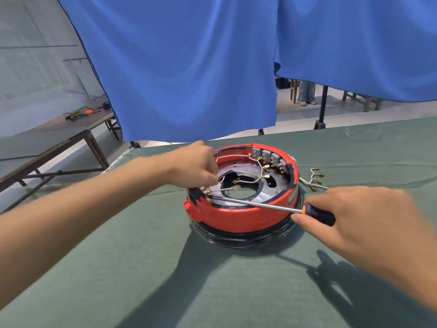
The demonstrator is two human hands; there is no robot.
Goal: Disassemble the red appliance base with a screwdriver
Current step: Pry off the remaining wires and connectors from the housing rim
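— Where is the red appliance base [236, 217] sitting?

— Open side up on the green-covered table [142, 268], near the middle, on top of a black ring. Inside you can see a grey metal plate with a round hole, white wires [248, 182] with brass terminals, and a row of grey switch blocks [269, 156] along the far wall.

— And the hands?

— The right hand [361, 223] has its fingers and thumb curled round the black and orange handle of the screwdriver [279, 207]. The steel shaft lies across the near rim of the base, and its tip reaches the black fitting [196, 196] at the left inner edge, where wire ends gather.

— The left one?

— The left hand [194, 165] reaches over the left rim, fingers bent downward, pinching a white wire just above that same fitting (the fingertips themselves are partly hidden behind the knuckles).

— Anything else on the table?

— A loose bundle of wires [314, 178] with brass connectors lies just right of the base. Behind the table hangs a blue curtain [189, 67], and a second table [47, 143] stands off to the left.
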